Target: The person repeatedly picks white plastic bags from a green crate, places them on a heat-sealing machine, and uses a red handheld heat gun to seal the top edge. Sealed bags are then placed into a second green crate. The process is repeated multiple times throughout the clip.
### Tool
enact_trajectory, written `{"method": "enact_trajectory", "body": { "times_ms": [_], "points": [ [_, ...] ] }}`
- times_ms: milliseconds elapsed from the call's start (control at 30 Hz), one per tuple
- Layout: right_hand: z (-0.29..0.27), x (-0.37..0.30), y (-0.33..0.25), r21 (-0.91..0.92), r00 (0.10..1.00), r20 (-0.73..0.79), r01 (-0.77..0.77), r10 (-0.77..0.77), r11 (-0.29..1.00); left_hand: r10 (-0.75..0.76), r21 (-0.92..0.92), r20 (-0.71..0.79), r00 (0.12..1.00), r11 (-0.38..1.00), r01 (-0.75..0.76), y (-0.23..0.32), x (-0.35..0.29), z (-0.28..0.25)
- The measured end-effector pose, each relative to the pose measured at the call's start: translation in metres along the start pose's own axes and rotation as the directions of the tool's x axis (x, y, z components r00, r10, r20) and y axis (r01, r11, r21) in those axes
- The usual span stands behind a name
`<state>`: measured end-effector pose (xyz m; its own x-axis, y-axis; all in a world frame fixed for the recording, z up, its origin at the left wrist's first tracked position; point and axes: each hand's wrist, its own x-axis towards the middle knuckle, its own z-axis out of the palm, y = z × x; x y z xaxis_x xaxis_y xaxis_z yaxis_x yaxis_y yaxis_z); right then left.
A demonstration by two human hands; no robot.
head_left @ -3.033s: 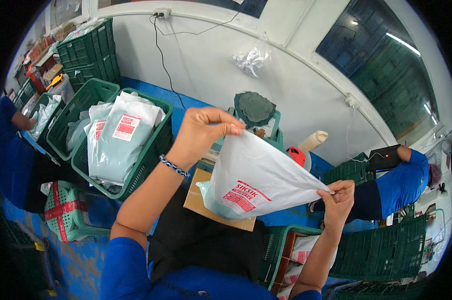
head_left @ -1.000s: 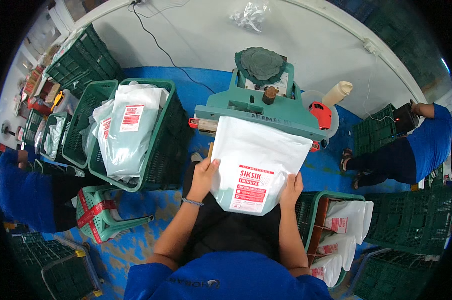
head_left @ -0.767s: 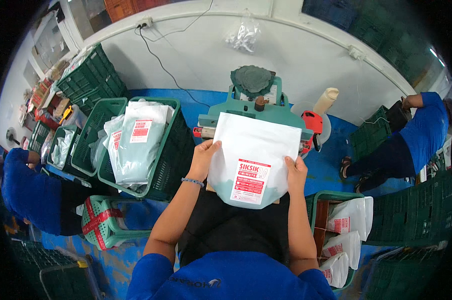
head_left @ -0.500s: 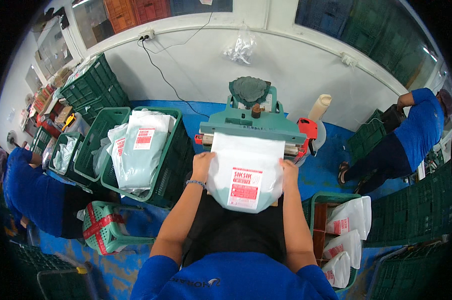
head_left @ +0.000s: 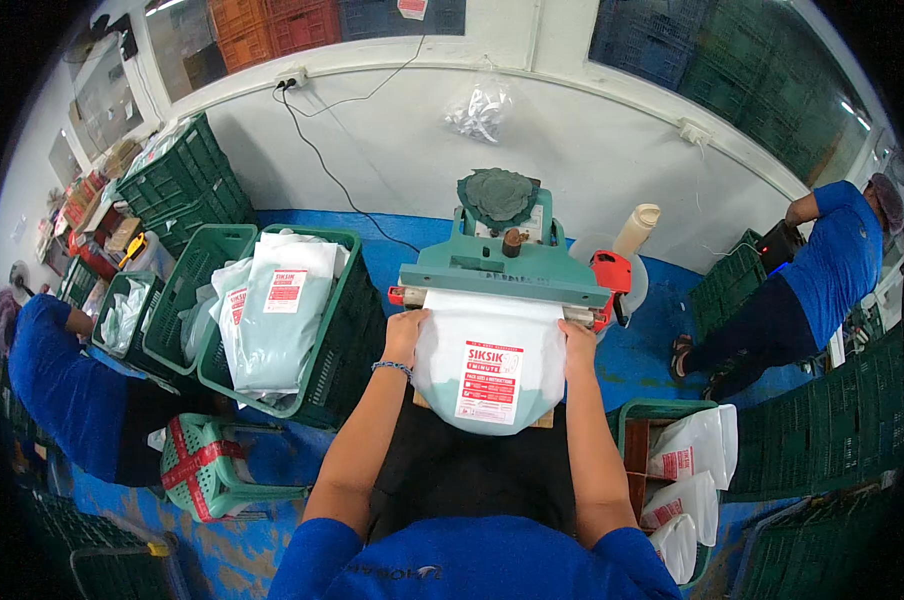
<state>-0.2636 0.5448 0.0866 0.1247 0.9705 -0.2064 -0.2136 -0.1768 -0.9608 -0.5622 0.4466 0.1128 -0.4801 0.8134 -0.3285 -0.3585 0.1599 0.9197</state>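
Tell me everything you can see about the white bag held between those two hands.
The white bag looks like smooth plastic, with a red-and-white printed panel on its front and a pale green tint showing through low down. Its rounded bottom points toward the wearer; its top end is hidden at the machine's green bar, so whether it is clamped can't be told. The left hand grips its left side, the right hand its right, both near the top.

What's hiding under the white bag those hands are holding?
A bit of a brown board peeks out beside the lower edge of the white bag. The bag covers the rest, so the board's full shape and anything else under there can't be seen.
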Motion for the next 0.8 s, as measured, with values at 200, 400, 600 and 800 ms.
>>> {"method": "enact_trajectory", "body": {
  "times_ms": [200,400,600,800],
  "points": [
    [-0.003,-0.001,0.009,0.032,0.998,0.010,-0.060,0.059,0.998,-0.041,-0.096,0.023,0.999,0.994,0.043,-0.015,0.008,-0.002],
    [-0.010,-0.027,-0.009,0.043,0.968,0.160,-0.204,0.195,0.978,-0.144,-0.071,0.208,0.967,0.984,0.161,-0.007,-0.008,-0.016],
    [-0.041,-0.104,-0.008,-0.042,0.904,0.208,-0.373,0.373,0.927,-0.108,-0.020,0.310,0.945,0.993,0.120,-0.020,-0.072,-0.030],
    [-0.026,-0.104,-0.027,-0.091,0.980,0.128,-0.138,0.149,0.986,-0.021,-0.134,0.269,0.963,0.989,0.059,-0.006,-0.061,-0.016]
  ]
}}
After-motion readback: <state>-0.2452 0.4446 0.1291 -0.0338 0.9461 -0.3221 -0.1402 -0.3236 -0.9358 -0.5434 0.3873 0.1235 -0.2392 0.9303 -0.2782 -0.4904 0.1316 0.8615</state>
